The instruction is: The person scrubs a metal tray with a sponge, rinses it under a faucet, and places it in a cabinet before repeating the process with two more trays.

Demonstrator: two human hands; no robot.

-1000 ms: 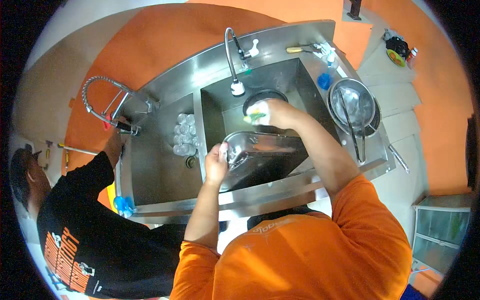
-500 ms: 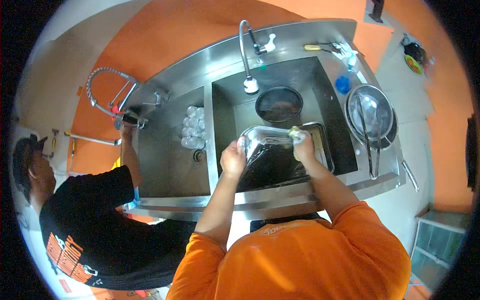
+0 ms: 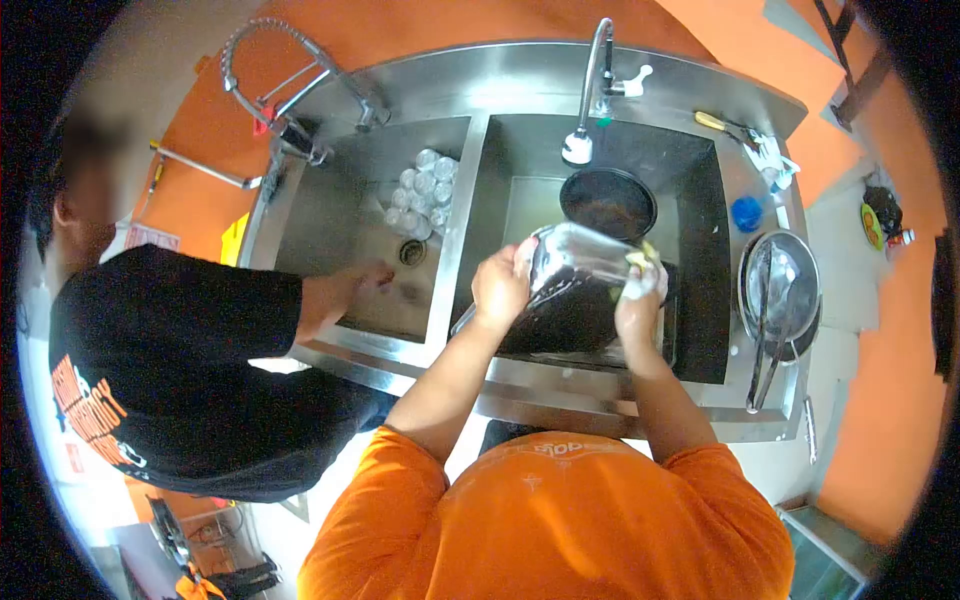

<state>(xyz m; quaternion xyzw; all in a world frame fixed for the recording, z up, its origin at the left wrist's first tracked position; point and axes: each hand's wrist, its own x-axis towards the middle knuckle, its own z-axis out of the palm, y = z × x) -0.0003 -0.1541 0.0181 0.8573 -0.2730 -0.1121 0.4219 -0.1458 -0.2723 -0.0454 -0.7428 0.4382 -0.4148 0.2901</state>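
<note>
My left hand [image 3: 500, 285] is closed around the left edge of a shiny rectangular pan [image 3: 585, 255], tilted up over the right sink basin [image 3: 705, 300]. My right hand [image 3: 641, 300] is at the pan's right end, its fingers closed on a yellow-green sponge [image 3: 640, 258] with white suds about it. Just behind the pan, a round black pan [image 3: 608, 205] rests in the basin. Part of a dark rectangular tray [image 3: 668, 335] shows below my right hand, mostly hidden by the pan and my hand.
A faucet [image 3: 578, 148] hangs over the basin. Several clear glasses [image 3: 425, 190] stand in the left basin, where a co-worker's hand [image 3: 355, 285] reaches in. On the right counter are a strainer [image 3: 795, 270], tongs [image 3: 762, 330], a blue bottle [image 3: 746, 213] and a yellow-handled tool [image 3: 710, 120].
The whole view has shifted, so the sink sits farther right. The pan is tilted differently in my hands. The co-worker's hand has left the spring faucet and is over the left basin.
</note>
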